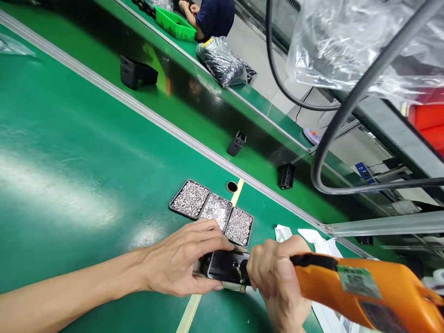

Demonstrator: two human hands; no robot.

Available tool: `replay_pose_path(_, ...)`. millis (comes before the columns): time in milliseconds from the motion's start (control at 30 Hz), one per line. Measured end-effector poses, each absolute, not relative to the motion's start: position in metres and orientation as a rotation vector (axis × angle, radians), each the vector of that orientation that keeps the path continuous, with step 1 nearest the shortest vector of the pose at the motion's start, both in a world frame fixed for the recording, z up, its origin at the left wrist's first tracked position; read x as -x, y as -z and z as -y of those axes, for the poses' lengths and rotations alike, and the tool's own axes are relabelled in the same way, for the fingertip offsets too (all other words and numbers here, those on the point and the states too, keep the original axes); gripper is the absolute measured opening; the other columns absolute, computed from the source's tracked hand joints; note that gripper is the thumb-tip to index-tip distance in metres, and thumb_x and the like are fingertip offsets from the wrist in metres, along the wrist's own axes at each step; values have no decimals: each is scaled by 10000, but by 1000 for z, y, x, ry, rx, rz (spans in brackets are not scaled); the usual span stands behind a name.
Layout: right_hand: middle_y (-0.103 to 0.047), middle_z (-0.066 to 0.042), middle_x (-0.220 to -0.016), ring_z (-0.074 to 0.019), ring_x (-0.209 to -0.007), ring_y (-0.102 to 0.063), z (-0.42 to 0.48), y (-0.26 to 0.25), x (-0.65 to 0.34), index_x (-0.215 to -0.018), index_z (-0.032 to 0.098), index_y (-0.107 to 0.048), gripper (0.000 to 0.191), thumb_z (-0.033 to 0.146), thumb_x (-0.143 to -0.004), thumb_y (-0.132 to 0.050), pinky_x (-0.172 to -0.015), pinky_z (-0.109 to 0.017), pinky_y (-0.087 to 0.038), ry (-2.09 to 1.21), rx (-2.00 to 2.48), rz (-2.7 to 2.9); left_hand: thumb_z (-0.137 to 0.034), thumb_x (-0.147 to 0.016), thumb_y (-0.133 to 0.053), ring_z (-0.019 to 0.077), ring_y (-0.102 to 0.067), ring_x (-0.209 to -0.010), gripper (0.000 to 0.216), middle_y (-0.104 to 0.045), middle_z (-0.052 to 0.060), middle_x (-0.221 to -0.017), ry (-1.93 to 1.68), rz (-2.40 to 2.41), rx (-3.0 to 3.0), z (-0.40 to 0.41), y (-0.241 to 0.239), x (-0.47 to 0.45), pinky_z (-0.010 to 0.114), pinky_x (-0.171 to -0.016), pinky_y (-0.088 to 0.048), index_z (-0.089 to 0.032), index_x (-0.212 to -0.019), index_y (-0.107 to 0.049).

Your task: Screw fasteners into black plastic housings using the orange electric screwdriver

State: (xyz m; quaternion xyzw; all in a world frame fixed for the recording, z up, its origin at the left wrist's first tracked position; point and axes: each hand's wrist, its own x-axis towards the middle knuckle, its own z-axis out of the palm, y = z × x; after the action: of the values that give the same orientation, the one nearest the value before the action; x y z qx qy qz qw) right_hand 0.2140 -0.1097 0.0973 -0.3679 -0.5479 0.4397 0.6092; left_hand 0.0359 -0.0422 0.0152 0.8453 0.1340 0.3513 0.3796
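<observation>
My left hand [189, 256] is closed around a black housing [224, 266], thumb on the near side and fingers over the far side. An orange electric screwdriver [350, 286] lies in the grip of my right hand [280, 277], its body slanting off to the right. The tool's black nose meets the right part of the housing, beside a small bright metal piece; the tip itself is hidden. Something pale and cloth-like shows under the housing. Just beyond my left hand stand three small black trays [190, 199] of tiny metal parts, apparently nuts and washers.
A metal rail [166, 132] edges the green bench [86, 194]. Beyond it, black parts [138, 73] sit spaced along a green strip. A thick cable [321, 162] loops at right. White paper [317, 238] lies near the tool. Another person [215, 18] sits by a green basket [175, 24].
</observation>
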Motion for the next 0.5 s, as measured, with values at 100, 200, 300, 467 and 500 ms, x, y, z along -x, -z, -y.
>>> replay_pose_path(100,-307,99,-572,-73,-422,-263,109,-92,-217,-892,266,-460,163,282,-1054,-476,-422,-179,-295,-1070,840,1247,-242,-835,-793,240,-585,-939,490,-690,73,-1051,-873,-344,-2169,43,-17,-37,395,-837,-481,-177,-1277,-591)
replay_pose_path(200,-298,99,-561,-85,-434,-293,111,-100,-219,-1002,280,-540,63,310,-1047,-507,-423,-191,-313,-1069,886,1233,-229,-849,-771,229,-579,-915,452,-677,62,-1008,-867,-350,-2186,43,-19,-37,374,-808,-481,-182,-1261,-591)
replay_pose_path(300,-302,106,-534,-74,-394,-267,112,-123,-223,-1074,272,-582,134,350,-1057,-474,-400,-188,-353,-904,828,1189,-241,-879,-751,232,-583,-933,459,-683,64,-1046,-871,-335,-2205,44,-20,-36,385,-832,-489,-200,-1297,-568)
replay_pose_path(467,-406,105,-539,-67,-392,-368,89,-138,-252,-1021,244,-592,85,319,-1003,-628,-411,-192,-427,-590,1000,1103,-233,-897,-748,256,-565,-1060,535,-660,85,-1179,-821,-340,-2231,45,-15,-32,418,-926,-499,-221,-1377,-513)
replay_pose_path(500,-446,98,-552,-78,-417,-417,82,-133,-261,-1058,240,-596,131,333,-990,-659,-436,-205,-450,-569,1089,1104,-226,-899,-746,262,-558,-1083,549,-655,91,-1196,-810,-341,-2244,45,-14,-32,424,-943,-499,-218,-1390,-502)
